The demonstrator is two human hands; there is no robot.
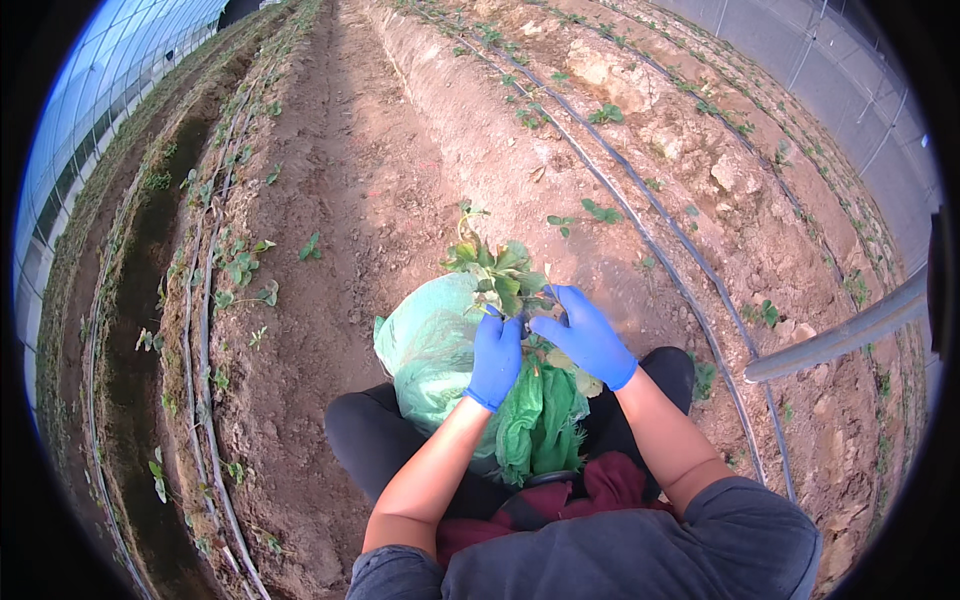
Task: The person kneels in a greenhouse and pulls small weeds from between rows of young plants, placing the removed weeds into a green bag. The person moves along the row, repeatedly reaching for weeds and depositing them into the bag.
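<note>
Both of my hands wear blue gloves and meet at a bunch of leafy plants (506,274), which look like strawberry plants. My left hand (496,358) has its fingertips on the stems from the left side. On the right, my right hand (589,336) pinches the stems between thumb and fingers. A full green woven sack (431,341) lies in front of my lap, under the plants. Its loose, frayed green cloth (532,427) hangs below my hands. Leaves hide part of my fingertips and the lower stems.
I sit in a furrow between raised soil beds. Drip hoses (637,217) run along the right bed, and more hoses (206,360) along the left one, among small plants. A grey metal bar (840,330) juts in from the right. Greenhouse walls curve at both sides.
</note>
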